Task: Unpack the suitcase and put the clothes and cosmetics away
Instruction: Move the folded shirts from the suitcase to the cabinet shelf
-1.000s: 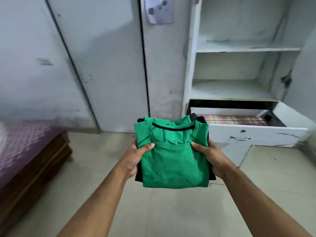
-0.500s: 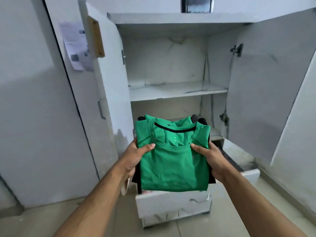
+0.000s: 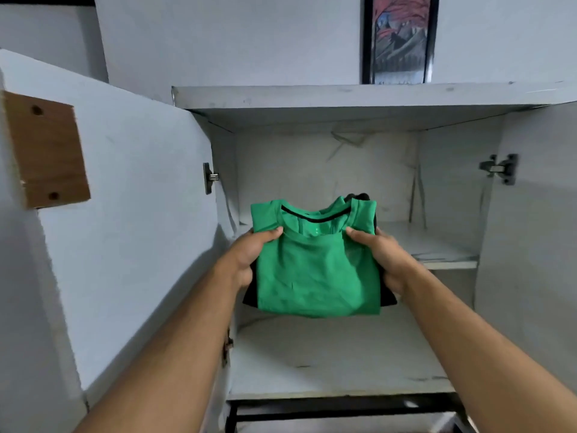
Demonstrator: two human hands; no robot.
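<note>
Before an open white cupboard (image 3: 327, 98), a person holds a stack of folded clothes level with its upper compartment. Topmost in the stack is a folded green shirt (image 3: 315, 270) with a thin black line along the neck opening, collar end pointing toward the back wall. Beneath it lies a black garment (image 3: 251, 296), its dark edges showing at the lower left, the lower right and behind the collar.

Both hands carry the stack from its sides. The left hand (image 3: 249, 257) has its grip pinching the left edge, thumb pressed flat on the green cloth just below the collar and the other fingers hidden under the stack. The right hand (image 3: 381, 257) mirrors it on the right edge, thumb on top near the collar, remaining fingers curled out of sight below. Both forearms reach in from the bottom corners.

The clothes hang in the air, in front of the upper shelf (image 3: 443, 260) and above the lower shelf (image 3: 337, 370), touching neither. The left door (image 3: 125, 229) stands swung open, a bare wooden block (image 3: 46, 151) with two holes fixed to its inner face. The right door (image 3: 537, 229) is also open, with a metal hinge (image 3: 499, 168) near its top. A framed picture (image 3: 399, 39) in reds and greys stands on top of the cupboard against the white wall.
</note>
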